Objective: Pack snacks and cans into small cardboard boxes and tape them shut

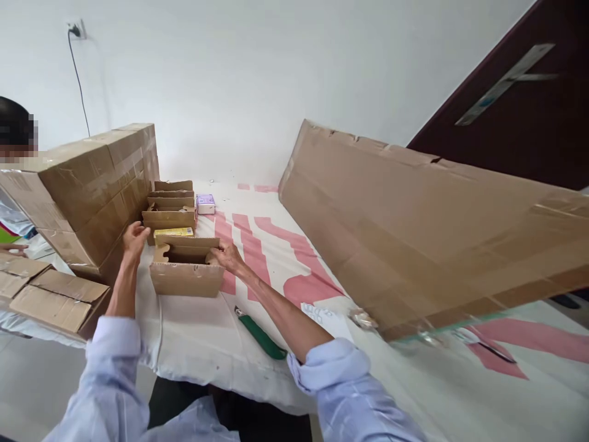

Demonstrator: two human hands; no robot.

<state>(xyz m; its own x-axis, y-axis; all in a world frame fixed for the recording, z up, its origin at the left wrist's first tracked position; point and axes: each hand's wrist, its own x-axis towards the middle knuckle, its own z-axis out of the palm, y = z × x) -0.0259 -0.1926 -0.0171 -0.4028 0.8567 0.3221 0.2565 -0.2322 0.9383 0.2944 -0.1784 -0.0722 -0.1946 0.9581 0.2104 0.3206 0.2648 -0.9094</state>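
The table [197, 334], covered with a white and pink cloth, carries everything here. On its right side leans a big cardboard panel [414, 239]; on the left stands a stack of taped cartons [99, 184]. Beside this stack, a row of open cartons [170, 220] goes away toward the wall.

Nearest to the person is the front carton [186, 281], upright, open at the top, its long axis running from left to right. The right hand [229, 256] is at its right end, and the grip is closed there on the cardboard edge; so the carton lies to the left of this grip. The left hand [135, 239] is raised beyond the left end, apart from it. Its fingers are half curled; whether they hold something, I cannot tell.

The green-handled tool [261, 336] lies slantwise under the right forearm. The yellow box [173, 232] is just behind the front carton, long side parallel to it, and closer to the left hand. Smallest is the purple box [205, 204], beside the row.
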